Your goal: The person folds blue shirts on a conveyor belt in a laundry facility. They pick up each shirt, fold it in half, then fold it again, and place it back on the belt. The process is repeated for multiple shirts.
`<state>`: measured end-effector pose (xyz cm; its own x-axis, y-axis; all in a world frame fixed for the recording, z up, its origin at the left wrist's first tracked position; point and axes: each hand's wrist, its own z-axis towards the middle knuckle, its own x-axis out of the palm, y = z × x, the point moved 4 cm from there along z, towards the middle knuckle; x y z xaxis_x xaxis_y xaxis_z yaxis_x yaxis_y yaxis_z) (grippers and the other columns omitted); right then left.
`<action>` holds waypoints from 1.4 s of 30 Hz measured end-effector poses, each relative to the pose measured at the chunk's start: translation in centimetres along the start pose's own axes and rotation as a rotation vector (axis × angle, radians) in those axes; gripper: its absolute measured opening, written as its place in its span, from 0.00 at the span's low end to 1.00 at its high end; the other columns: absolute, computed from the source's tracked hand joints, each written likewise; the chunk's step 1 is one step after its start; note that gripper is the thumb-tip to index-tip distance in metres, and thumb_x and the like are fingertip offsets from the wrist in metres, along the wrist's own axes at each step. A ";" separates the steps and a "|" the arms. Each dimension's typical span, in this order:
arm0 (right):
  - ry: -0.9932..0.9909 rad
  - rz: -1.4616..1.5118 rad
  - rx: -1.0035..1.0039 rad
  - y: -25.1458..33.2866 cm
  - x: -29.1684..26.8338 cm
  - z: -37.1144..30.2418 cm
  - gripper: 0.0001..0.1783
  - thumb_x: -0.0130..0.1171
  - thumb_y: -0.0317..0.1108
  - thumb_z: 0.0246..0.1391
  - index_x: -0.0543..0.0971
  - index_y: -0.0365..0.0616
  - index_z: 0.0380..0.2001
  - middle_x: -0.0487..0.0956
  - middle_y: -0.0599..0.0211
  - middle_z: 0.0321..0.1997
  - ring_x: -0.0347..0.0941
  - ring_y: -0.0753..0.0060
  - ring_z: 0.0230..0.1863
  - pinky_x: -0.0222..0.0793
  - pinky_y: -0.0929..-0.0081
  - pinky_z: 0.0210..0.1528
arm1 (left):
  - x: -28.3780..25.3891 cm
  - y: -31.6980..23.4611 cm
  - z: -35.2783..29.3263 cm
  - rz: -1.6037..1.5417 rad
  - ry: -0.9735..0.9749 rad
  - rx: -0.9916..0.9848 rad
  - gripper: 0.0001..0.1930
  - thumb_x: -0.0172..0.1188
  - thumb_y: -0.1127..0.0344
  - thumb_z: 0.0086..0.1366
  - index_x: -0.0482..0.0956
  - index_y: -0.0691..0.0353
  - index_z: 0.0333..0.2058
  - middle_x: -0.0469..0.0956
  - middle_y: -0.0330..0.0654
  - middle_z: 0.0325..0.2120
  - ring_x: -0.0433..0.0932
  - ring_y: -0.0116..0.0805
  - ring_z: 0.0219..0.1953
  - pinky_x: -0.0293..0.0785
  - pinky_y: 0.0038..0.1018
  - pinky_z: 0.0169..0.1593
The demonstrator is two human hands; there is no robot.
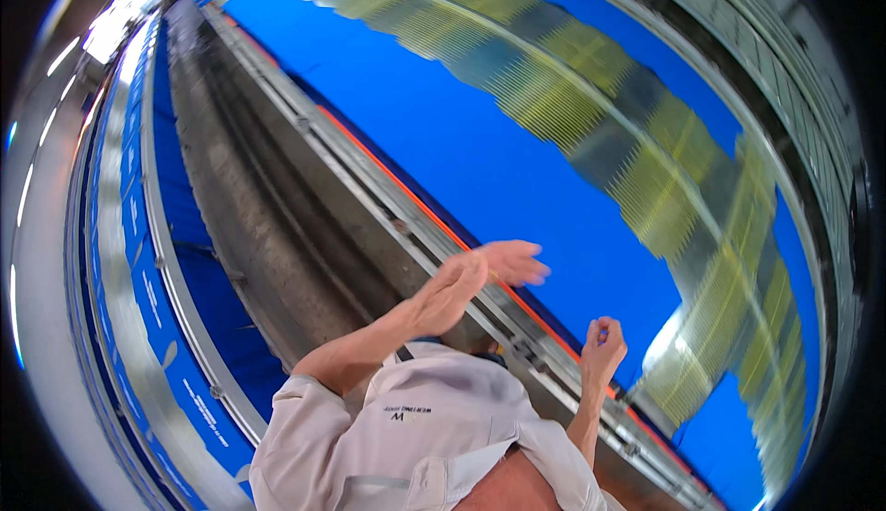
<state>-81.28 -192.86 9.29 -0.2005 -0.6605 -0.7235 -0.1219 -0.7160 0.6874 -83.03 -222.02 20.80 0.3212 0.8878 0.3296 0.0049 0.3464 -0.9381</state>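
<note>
My left hand [513, 263] is stretched out over the near edge of a long blue table [443, 156], fingers extended and slightly blurred, with nothing seen in it. Further right, my right hand [603, 352] is raised by the same edge, its fingers curled together. Whatever it holds, if anything, is hidden. Along the table runs a wide band of yellow and grey blocks [560, 91] with jagged, comb-like edges; a pale line passes along its middle. Both hands appear apart from this band.
A metal rail [383, 206] with an orange-red strip [397, 174] borders the table. Left of it lies a stained concrete aisle [268, 179], then a second long structure with blue sides [203, 400]. Grey ribbed panels [738, 40] stand beyond the table at the right.
</note>
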 end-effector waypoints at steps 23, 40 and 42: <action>1.077 -0.068 -0.809 44.2 39.4 -10.2 0.10 0.57 0.38 0.52 0.78 0.43 0.32 0.80 0.56 0.36 0.77 0.50 0.38 0.72 0.57 0.39 | -26.4 -29.4 -24.9 0.502 0.365 0.588 0.62 0.36 0.20 0.54 0.51 0.87 0.59 0.55 0.70 0.61 0.63 0.59 0.61 0.58 0.45 0.62; 1.528 -0.184 -1.073 68.8 69.0 -3.7 0.20 0.59 0.41 0.52 0.77 0.37 0.43 0.79 0.50 0.41 0.76 0.48 0.44 0.71 0.58 0.46 | -55.4 16.7 -51.5 -0.751 -1.529 -1.328 0.44 0.50 0.32 0.60 0.66 0.73 0.55 0.76 0.57 0.44 0.77 0.53 0.46 0.71 0.47 0.51; 1.564 -0.253 -1.077 71.7 72.8 -3.7 0.20 0.59 0.42 0.52 0.77 0.38 0.43 0.80 0.50 0.41 0.76 0.48 0.44 0.71 0.58 0.47 | -61.0 17.0 -49.6 -0.770 -1.525 -1.216 0.45 0.49 0.31 0.60 0.65 0.73 0.55 0.76 0.57 0.45 0.76 0.53 0.46 0.71 0.47 0.51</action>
<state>-100.97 -293.10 5.66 0.7232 0.3216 -0.6112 0.6854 -0.2252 0.6924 -55.56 -285.29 -20.51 -0.8960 0.3993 -0.1942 0.4016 0.9153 0.0290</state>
